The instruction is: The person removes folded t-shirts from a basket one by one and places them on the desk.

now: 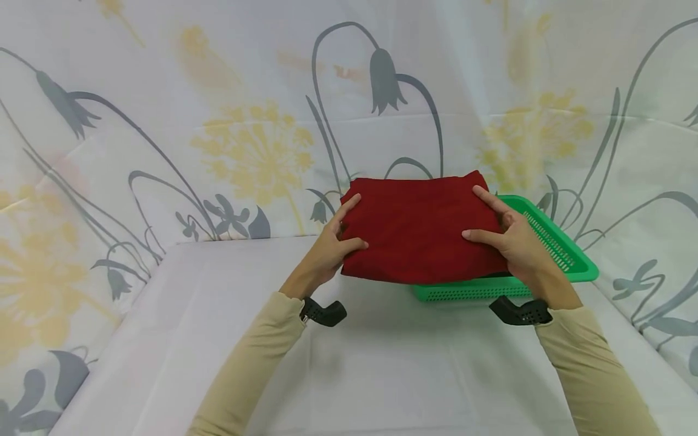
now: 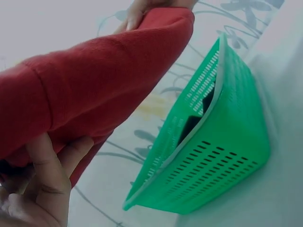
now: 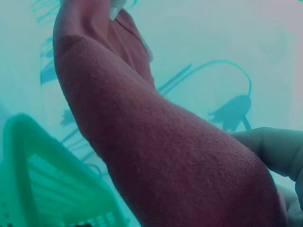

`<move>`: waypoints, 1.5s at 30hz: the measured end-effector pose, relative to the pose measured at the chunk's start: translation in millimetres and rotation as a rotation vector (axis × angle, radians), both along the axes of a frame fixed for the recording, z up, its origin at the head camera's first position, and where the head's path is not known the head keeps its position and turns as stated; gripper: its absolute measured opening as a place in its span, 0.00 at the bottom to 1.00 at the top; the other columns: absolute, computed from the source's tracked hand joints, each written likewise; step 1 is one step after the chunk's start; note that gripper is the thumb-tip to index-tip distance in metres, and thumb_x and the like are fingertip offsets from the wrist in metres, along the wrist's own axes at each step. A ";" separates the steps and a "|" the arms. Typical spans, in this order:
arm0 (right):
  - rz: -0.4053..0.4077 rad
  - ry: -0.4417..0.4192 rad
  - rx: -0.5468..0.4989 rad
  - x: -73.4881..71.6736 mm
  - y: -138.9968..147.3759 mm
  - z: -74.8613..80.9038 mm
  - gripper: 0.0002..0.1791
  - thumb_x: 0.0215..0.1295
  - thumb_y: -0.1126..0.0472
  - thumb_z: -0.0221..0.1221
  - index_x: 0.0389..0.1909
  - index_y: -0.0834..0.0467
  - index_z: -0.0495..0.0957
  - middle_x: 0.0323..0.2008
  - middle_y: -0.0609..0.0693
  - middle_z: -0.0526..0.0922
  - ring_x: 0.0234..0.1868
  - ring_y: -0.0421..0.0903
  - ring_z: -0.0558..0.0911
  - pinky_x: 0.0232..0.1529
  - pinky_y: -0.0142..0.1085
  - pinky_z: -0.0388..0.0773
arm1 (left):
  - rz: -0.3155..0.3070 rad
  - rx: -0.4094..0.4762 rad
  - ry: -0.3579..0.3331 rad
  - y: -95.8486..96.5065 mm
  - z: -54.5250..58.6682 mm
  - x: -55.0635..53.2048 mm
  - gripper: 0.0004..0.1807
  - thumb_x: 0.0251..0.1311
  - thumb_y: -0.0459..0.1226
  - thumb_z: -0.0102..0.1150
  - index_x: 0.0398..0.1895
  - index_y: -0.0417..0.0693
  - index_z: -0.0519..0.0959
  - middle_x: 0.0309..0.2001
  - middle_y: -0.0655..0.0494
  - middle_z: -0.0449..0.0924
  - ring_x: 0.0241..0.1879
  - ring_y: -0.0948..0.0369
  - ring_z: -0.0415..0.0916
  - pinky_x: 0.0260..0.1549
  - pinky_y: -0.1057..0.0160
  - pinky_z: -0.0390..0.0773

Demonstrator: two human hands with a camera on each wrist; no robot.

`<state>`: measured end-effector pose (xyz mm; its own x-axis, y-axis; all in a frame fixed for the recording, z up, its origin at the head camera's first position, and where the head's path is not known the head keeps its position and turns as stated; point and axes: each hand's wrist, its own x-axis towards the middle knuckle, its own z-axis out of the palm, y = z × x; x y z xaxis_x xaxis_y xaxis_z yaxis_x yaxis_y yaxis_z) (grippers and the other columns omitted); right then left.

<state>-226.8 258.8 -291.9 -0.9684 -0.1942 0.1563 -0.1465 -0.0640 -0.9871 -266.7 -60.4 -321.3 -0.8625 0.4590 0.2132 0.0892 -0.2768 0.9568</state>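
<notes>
A folded red cloth [image 1: 417, 233] with a soft, slightly fuzzy surface is held up between both hands, its near edge overlapping the green basket [image 1: 580, 266] in the head view. At its left end, the left hand [image 1: 330, 248] grips it with the thumb on the near face. The right hand [image 1: 515, 242] grips the opposite end, with thumb and a finger spread over the front. A seam crosses the red cloth [image 2: 94, 90] in the left wrist view. From the right wrist, the cloth [image 3: 156, 151] sags in a thick fold, with the right fingers [image 3: 279, 146] at its edge.
Something black [image 2: 191, 126] lies inside the perforated plastic basket, which stands on the white-covered table [image 1: 218, 339] at the right. Behind rises a flower-patterned sheet [image 1: 262, 79]. Both wrists wear black bands [image 1: 324, 312].
</notes>
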 end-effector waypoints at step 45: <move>0.067 0.027 0.070 -32.6 -135.9 -34.8 0.46 0.63 0.69 0.62 0.76 0.42 0.52 0.65 0.54 0.63 0.58 0.54 0.71 0.46 0.40 0.79 | 0.366 0.010 -0.106 -111.4 -19.5 20.7 0.44 0.63 0.25 0.49 0.76 0.73 0.53 0.68 0.54 0.54 0.62 0.54 0.58 0.47 0.59 0.75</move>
